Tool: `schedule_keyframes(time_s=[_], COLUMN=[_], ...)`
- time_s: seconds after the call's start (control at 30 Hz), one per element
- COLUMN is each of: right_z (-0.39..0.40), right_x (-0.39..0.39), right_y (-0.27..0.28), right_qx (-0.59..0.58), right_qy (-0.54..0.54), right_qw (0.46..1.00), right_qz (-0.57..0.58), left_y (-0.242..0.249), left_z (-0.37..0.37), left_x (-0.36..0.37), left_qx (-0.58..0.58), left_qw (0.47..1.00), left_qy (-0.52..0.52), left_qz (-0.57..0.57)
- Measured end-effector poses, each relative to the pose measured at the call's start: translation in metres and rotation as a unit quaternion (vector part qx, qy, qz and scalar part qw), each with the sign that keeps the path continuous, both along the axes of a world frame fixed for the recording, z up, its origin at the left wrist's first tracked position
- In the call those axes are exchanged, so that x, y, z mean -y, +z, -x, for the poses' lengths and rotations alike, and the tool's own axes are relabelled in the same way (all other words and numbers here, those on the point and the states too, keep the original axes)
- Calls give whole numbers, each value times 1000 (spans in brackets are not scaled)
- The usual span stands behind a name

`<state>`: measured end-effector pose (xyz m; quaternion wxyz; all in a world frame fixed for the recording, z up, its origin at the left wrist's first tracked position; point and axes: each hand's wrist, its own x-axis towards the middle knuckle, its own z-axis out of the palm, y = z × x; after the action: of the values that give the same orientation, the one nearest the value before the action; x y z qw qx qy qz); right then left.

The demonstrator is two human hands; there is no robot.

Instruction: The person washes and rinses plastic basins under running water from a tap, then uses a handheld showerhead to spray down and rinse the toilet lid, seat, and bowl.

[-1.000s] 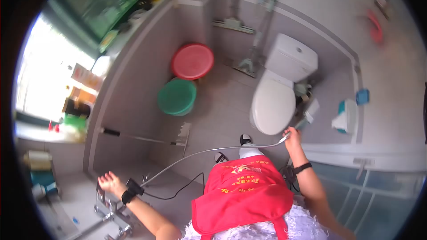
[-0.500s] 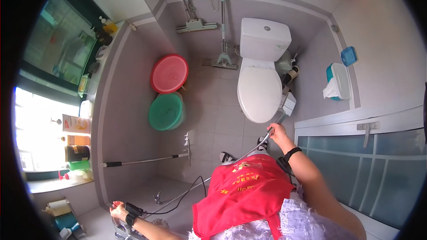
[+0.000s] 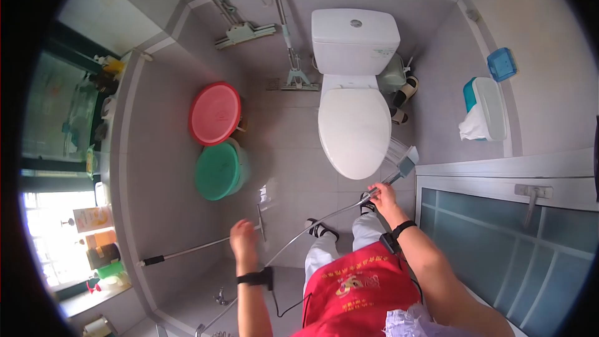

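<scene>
My right hand (image 3: pixel 383 198) is closed around the handle of a shower head (image 3: pixel 404 167), in front of the toilet (image 3: pixel 354 131). A silvery metal hose (image 3: pixel 299 236) runs from that hand down to the lower left. My left hand (image 3: pixel 243 238) is raised over the floor, left of the hose and near a squeegee (image 3: pixel 203 249) with a long pole. Its fingers are smeared by motion, so their position is unclear. A clear plastic container (image 3: pixel 398 151) sits beside the toilet, partly behind the shower head.
A red basin (image 3: pixel 215 113) and a green bucket (image 3: pixel 217 171) stand by the left wall. Two mops (image 3: pixel 243 34) (image 3: pixel 296 78) lean at the back. Slippers (image 3: pixel 405 90) lie right of the toilet. A glass-panelled door (image 3: pixel 480 237) is at the right, and bottles (image 3: pixel 103 254) line the windowsill.
My left hand has moved up and right, away from the fixture at the lower left. My right hand still holds the shower head, whose head now shows more clearly. The view has shifted.
</scene>
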<state>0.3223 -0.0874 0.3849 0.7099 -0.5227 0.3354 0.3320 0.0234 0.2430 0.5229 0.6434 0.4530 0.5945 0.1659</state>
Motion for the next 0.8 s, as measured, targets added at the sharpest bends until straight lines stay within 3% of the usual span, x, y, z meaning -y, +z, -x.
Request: schedule_keyframes(time_s=[0.07,0.1,0.23,0.33,0.53,0.63,0.77,0.8], right_z=[-6,-9,-19,-30,-56,-69,-82,-85], right_x=[-1,0,12,24,53,61,69,71], right_y=[0,-6,-27,-40,-55,-61,-66,-67], right_qx=[-19,-18,-22,-30,6,37,15,11], right_qy=[-19,-25,-42,-55,-11,-33,-25,-14], right_qw=[999,999,996,992,996,998,999,999], right_qz=[-19,-28,-71,-110,-89,-49,-46,-50], left_y=[-43,-71,-121,-137,-144,-134,-150,-157], left_z=[-74,-101,-203,-245,-282,-291,-294,-297], left_x=[41,62,142,185,209,203,189,186], left_qx=[-41,-2,-37,-81,-123,-173,-210,-232], left_qw=[980,957,868,823,879,871,786,769], left_qy=[-192,-290,-475,-518,-414,-385,-395,-418], left_qz=[15,-23,-139,-218,-199,-251,-427,-425])
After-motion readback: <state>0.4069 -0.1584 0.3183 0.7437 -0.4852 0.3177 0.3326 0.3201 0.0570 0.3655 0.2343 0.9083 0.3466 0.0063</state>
